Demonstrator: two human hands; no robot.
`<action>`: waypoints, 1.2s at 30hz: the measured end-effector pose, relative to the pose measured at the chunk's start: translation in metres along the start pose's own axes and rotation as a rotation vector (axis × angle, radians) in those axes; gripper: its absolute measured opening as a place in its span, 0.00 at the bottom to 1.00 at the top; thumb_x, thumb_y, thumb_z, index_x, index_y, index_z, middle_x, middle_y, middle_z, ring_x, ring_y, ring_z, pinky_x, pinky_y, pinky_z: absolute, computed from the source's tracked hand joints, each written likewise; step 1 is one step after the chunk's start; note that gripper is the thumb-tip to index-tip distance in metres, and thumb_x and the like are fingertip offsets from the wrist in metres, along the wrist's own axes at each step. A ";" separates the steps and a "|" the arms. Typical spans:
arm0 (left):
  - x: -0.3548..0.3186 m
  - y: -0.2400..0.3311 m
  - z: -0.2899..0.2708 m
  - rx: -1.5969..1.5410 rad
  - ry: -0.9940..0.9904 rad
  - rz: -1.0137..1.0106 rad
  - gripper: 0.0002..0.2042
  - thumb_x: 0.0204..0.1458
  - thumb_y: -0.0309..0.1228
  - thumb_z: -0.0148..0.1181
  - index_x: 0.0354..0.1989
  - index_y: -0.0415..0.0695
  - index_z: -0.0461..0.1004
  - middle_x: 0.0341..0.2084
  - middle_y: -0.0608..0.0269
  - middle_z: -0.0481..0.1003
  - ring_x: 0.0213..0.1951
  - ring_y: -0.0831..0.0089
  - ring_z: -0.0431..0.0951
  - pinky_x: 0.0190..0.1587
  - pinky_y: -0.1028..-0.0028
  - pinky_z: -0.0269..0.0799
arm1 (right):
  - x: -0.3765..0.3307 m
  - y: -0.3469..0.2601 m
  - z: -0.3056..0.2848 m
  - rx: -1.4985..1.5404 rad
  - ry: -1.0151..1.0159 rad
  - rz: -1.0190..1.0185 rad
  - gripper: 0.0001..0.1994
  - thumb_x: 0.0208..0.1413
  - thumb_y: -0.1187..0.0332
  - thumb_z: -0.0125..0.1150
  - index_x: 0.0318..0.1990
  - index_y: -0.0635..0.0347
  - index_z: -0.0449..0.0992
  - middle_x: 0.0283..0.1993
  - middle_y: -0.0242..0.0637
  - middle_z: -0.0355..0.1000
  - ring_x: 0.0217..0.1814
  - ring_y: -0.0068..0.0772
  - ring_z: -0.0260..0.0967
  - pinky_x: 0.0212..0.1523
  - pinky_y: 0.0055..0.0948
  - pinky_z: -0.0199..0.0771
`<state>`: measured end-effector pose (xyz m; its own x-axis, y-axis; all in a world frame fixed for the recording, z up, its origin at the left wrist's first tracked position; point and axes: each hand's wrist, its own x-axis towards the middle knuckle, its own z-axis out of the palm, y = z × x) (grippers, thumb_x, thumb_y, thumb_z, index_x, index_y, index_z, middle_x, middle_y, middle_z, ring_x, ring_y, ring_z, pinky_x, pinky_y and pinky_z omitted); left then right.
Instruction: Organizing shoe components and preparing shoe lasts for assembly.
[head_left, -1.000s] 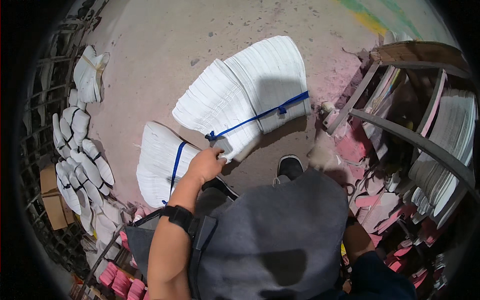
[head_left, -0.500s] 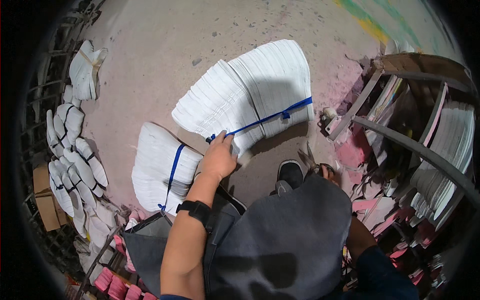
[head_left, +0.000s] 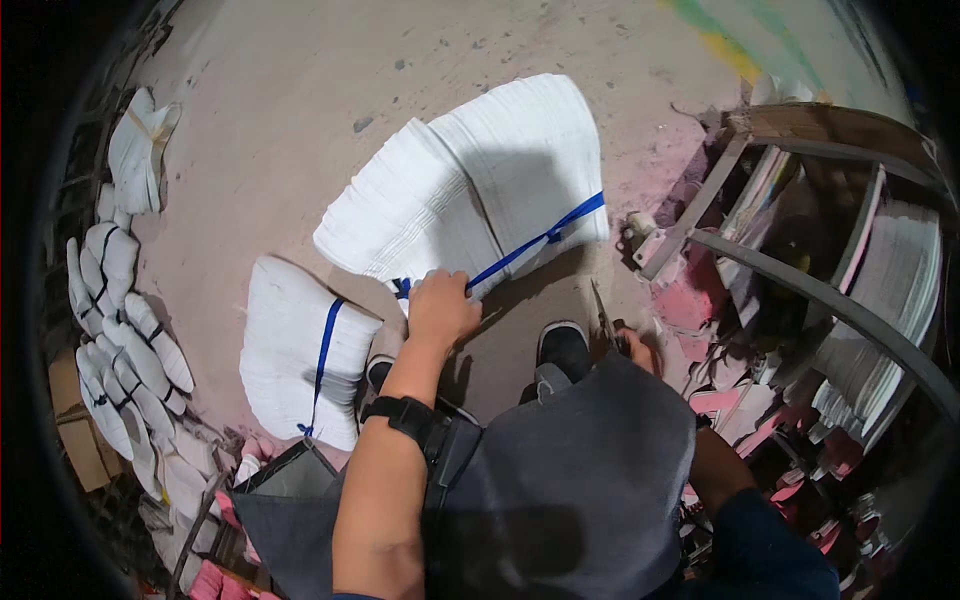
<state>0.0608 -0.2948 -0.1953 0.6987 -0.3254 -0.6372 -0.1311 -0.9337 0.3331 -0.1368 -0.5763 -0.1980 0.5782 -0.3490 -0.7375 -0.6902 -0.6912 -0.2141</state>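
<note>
A large curved bundle of stacked white insole-like pieces (head_left: 480,190) stands on the floor in front of me, with a blue strap (head_left: 530,243) around its near side. My left hand (head_left: 443,308) is closed on that strap at the bundle's near left corner; its fingertips are partly hidden. In my right hand (head_left: 640,352), low on the right beside my shoe, is a pair of scissors (head_left: 602,312), blades pointing away from me. Left of my left forearm sits a smaller white bundle (head_left: 290,340), bound by another blue strap (head_left: 327,345).
More tied white insole-like bundles (head_left: 130,340) lie along the left wall beside a cardboard box (head_left: 78,430). At the right stands a metal-framed rack (head_left: 800,270) holding white stacks. Pink scraps (head_left: 720,400) litter the floor below it. A dark apron (head_left: 560,470) covers my lap.
My left hand has curled its fingers more around the strap at the bundle's corner. The scissors have turned, and their blades look nearer together. The whole view has shifted slightly.
</note>
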 end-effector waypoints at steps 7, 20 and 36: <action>-0.023 -0.059 0.028 -0.095 0.244 0.011 0.16 0.41 0.39 0.61 0.32 0.39 0.72 0.27 0.46 0.75 0.34 0.47 0.74 0.37 0.54 0.69 | -0.007 -0.015 0.018 0.388 -0.134 -0.512 0.26 0.46 0.62 0.62 0.53 0.61 0.69 0.52 0.49 0.69 0.53 0.47 0.68 0.52 0.38 0.68; -0.018 -0.049 0.045 -0.177 0.158 0.082 0.24 0.38 0.34 0.64 0.45 0.35 0.70 0.37 0.44 0.74 0.43 0.49 0.73 0.48 0.58 0.67 | -0.028 -0.027 0.001 0.444 -0.164 -0.628 0.32 0.52 0.56 0.61 0.64 0.53 0.60 0.54 0.49 0.69 0.55 0.43 0.67 0.53 0.37 0.66; -0.050 -0.062 -0.003 -0.028 0.059 0.185 0.24 0.43 0.35 0.60 0.50 0.38 0.69 0.44 0.45 0.73 0.48 0.51 0.73 0.51 0.59 0.67 | -0.048 -0.102 -0.022 0.941 -0.591 -0.335 0.20 0.63 0.63 0.49 0.57 0.66 0.65 0.46 0.37 0.70 0.45 0.26 0.66 0.47 0.27 0.67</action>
<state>0.0363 -0.2205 -0.1821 0.7047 -0.4807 -0.5219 -0.2421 -0.8543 0.4601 -0.0843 -0.5028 -0.1268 0.6716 0.2838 -0.6844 -0.7348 0.1376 -0.6641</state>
